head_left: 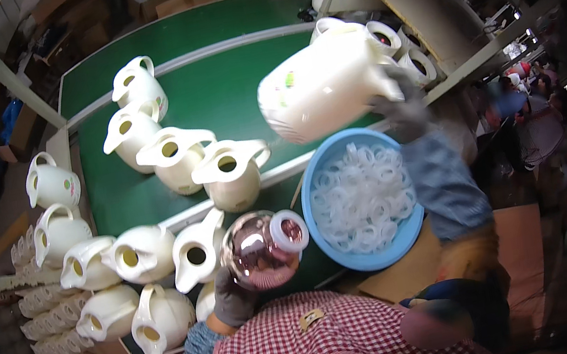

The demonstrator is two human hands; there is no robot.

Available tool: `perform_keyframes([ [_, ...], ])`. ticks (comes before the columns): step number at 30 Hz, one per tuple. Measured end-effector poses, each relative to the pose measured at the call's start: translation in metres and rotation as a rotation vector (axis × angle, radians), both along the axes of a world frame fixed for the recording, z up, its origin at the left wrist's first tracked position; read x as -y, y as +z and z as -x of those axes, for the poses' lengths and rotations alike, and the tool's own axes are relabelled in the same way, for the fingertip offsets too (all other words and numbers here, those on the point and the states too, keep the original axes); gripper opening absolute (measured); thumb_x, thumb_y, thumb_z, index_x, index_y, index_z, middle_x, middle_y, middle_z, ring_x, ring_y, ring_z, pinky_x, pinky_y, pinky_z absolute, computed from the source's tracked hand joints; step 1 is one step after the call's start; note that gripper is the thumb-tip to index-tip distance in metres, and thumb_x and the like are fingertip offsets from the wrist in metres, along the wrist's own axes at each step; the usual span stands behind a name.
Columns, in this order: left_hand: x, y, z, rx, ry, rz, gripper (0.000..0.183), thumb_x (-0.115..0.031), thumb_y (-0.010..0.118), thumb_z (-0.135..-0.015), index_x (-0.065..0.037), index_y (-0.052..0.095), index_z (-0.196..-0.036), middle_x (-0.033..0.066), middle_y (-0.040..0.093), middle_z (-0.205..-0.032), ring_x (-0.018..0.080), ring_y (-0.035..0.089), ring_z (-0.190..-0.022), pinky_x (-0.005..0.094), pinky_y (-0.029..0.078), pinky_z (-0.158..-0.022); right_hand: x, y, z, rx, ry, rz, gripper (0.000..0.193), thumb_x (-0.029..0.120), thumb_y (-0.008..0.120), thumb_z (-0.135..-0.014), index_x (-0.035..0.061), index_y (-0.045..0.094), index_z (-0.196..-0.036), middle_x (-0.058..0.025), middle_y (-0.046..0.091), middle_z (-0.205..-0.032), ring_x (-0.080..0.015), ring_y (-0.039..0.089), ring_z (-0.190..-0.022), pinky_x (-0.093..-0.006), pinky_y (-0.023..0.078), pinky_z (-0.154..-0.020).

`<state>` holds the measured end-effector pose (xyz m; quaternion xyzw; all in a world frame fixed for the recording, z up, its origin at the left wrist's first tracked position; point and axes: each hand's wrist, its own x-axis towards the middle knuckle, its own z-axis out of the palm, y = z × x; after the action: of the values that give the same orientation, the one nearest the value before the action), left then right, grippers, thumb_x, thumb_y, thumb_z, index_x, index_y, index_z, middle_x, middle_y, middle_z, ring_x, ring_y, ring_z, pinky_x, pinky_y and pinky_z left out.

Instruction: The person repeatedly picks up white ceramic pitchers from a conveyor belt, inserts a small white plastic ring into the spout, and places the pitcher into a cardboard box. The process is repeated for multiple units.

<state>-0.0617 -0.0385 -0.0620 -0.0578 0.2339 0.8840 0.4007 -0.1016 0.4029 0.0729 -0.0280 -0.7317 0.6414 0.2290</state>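
Long green worktop (209, 92) with pale dividing strips ran away from the person. Many cream-white plastic jug shells (171, 154) with open tops and handles stood crowded on it, in two loose rows on the left and centre, some touching. More of them sat at the far right by a slanted beige board (412, 5).

Round blue plastic basin (369, 260) lay at the worktop's near edge, right of centre, filled with translucent white rings (366, 197).

One cream-white plastic jug body (325, 87) was up in the air above the basin, tilted on its side, base toward the left. Right hand (404, 112), in a grey glove with a blue sleeve cover, was closed on the jug's top end near the handle.

Rounded mirrored glass flask liner (259, 252) with a white collar at its neck was held just over the near worktop edge, left of the basin, neck pointing right. Left hand (232, 298), grey-gloved, was wrapped under it, gripping its bottom.

Red-and-white checked apron (304, 346) filled the lower frame.
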Motion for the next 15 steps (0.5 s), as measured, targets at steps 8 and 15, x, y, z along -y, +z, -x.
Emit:
perform_keyframes([
  [8, 0.005, -0.001, -0.004, -0.138, -0.077, -0.031, 0.06, -0.042, 0.056, -0.102, -0.006, 0.048, -0.15, 0.0122, 0.057, -0.149, 0.0283, 0.054, -0.137, 0.0471, 0.04, -0.119, 0.042, 0.079, -0.181, -0.235, -0.138, -0.096, 0.063, 0.005, 0.083, -0.082, 0.0046, 0.055, -0.138, -0.0233, 0.054, -0.141, -0.0349, 0.056, -0.129, -0.0457, 0.048, -0.108],
  [15, 0.002, -0.004, -0.012, -0.421, -0.335, 0.082, 0.066, -0.045, 0.053, -0.105, -0.009, 0.037, -0.158, 0.0125, 0.044, -0.16, 0.0283, 0.044, -0.145, 0.0456, 0.033, -0.123, 0.137, 0.011, -0.2, -0.048, 0.099, -0.002, 0.066, 0.007, 0.088, -0.08, 0.009, 0.056, -0.137, -0.0302, 0.044, -0.152, -0.0438, 0.049, -0.14, -0.0509, 0.043, -0.114],
])
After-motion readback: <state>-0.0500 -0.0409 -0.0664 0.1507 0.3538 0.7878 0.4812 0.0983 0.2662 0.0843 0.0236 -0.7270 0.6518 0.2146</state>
